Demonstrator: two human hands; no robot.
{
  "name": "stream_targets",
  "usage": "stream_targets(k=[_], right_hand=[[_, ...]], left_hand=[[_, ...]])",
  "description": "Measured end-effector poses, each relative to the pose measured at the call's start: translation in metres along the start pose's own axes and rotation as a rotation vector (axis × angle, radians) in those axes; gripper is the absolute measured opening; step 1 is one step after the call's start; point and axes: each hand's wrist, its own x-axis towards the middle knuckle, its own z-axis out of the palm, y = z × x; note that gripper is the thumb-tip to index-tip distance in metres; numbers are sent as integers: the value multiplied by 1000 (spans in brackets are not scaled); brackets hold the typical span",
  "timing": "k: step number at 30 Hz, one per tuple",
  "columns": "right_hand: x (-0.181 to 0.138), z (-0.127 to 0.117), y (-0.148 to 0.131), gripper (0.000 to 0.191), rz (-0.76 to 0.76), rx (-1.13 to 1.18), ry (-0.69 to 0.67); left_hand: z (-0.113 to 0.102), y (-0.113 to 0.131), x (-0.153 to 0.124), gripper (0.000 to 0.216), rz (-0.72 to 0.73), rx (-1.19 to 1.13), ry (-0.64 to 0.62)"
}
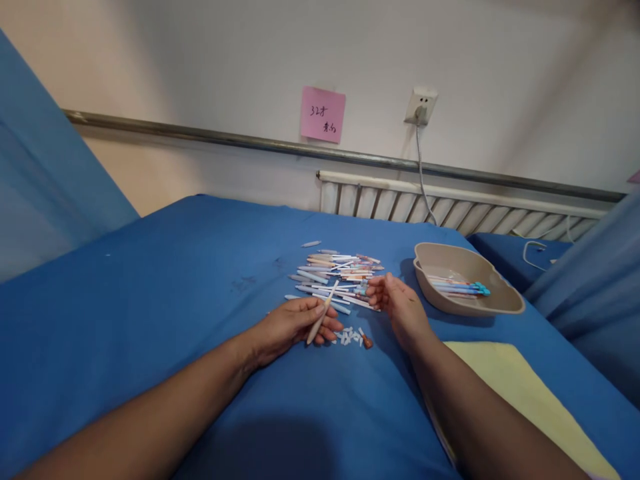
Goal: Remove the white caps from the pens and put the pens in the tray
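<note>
**A:** Nearest the cam?
**B:** Yellow cloth [520,393] at R, on the blue sheet [150,320]. Then L hand [295,327], fingers curled tight round a beige pen barrel [323,313].
**A:** R hand?
**B:** R hand [400,303] is knuckles-up, fingertips bent into the edge of the pen pile [335,270]. Can't tell if it grips one. Small white caps [350,337] lie btwn the hands.
**A:** Farther back?
**B:** Beige tray [500,307] just R of the pile, w/ blue pens [460,287] inside. On the wall: pink note [323,113], socket [421,105].
</note>
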Motion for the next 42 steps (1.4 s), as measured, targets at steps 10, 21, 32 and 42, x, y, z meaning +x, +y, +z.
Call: stream_targets(k=[10, 21, 32, 42], right_hand=[[13, -12, 2, 34, -65, -272, 72], [22, -32, 7, 29, -90, -456, 75], [28, -47, 4, 18, -119, -600, 82], [21, -38, 3, 14, -241, -1162, -87]], left_hand=[[-5, 3, 2, 25, -24, -68, 27], [-9, 5, 4, 15, -27, -148, 78], [-8, 8, 4, 11, -40, -168, 149], [-11, 7, 4, 14, -30, -166, 149]])
